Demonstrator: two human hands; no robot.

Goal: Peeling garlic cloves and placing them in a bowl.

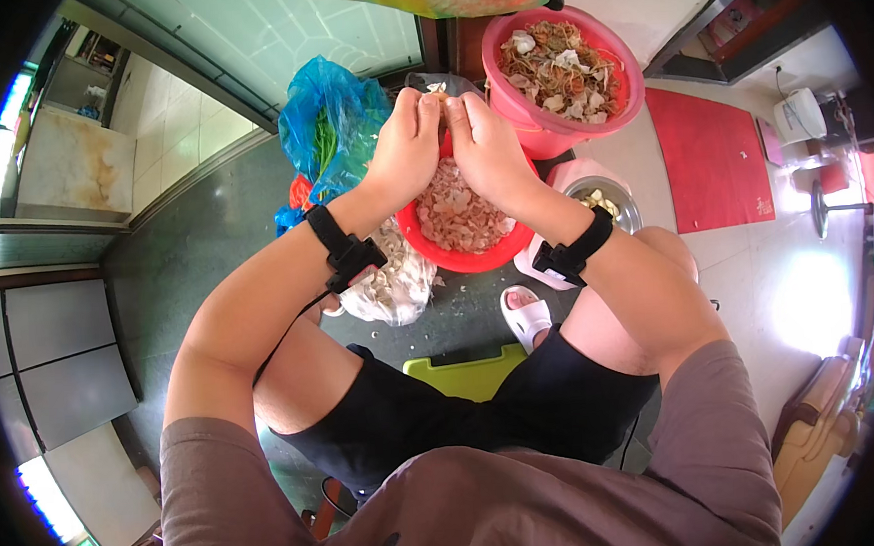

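My left hand (411,137) and my right hand (486,141) meet above the far part of a red plastic basin (413,237). Between their thumbs and fingers they pinch a small garlic piece (437,89), mostly hidden, with whitish papery skin showing on top. Dry garlic skins (463,212) fill the basin below. Right of it, a steel bowl (629,215) with pale peeled cloves (601,202) stands on a pink stool (598,168), partly behind my right forearm. A clear plastic bag (398,305) of what appears to be garlic lies left of the basin.
Beyond my right hand stands a pink bucket (502,106) heaped with garlic roots and skins (560,74). A blue plastic bag (305,94) with green stalks (324,142) lies by the glass door (276,29). A red mat (709,158) is at right; a green stool (472,375) is under me.
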